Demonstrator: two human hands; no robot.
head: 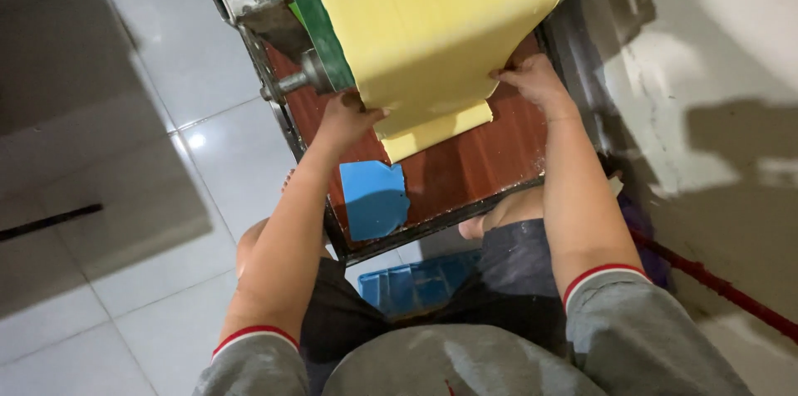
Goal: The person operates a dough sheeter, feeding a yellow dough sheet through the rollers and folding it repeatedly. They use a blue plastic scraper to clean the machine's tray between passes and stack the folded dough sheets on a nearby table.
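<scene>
At the machine's mouth, my left hand point(347, 118) and right hand point(532, 80) each pinched an edge of the yellow dough sheet point(432, 22). That kept it flat over the red-brown bench point(474, 167), beside a blue scraper point(374, 196).

Scraper point(374, 198) on board point(474, 163), before dough sheet point(432, 22)

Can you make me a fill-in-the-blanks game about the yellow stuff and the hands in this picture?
1. Both hands hold the edge of a wide sheet of ____ dough.
2. The left hand and the right hand work over a reddish-brown ____ board.
3. A flat ____ plastic scraper lies on the board near the left hand.
4. Under the board sits a ____ crate.

Missing words: yellow; wooden; blue; blue
</scene>
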